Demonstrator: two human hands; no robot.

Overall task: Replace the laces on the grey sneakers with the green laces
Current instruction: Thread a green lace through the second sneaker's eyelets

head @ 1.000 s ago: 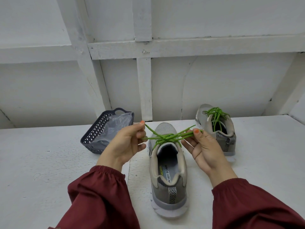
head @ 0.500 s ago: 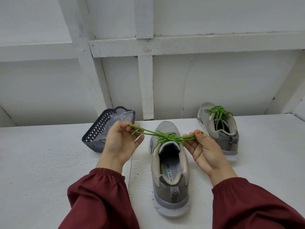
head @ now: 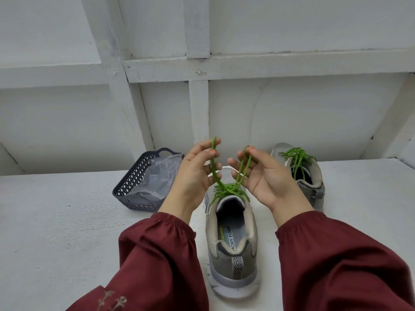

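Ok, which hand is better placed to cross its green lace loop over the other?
Probably left: the left hand pinches its green lace loop higher than the right hand pinches its own, so it can swing over.

Left hand (head: 196, 176) and right hand (head: 268, 176) have risen, closer together — green lace (head: 228, 190) loops now pulled upward.

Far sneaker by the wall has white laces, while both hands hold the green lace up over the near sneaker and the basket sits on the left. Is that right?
Not quite. The head view shows the far sneaker laced in green, not white. The rest holds: the left hand and right hand pinch the green lace above the near sneaker, with the basket on the left.
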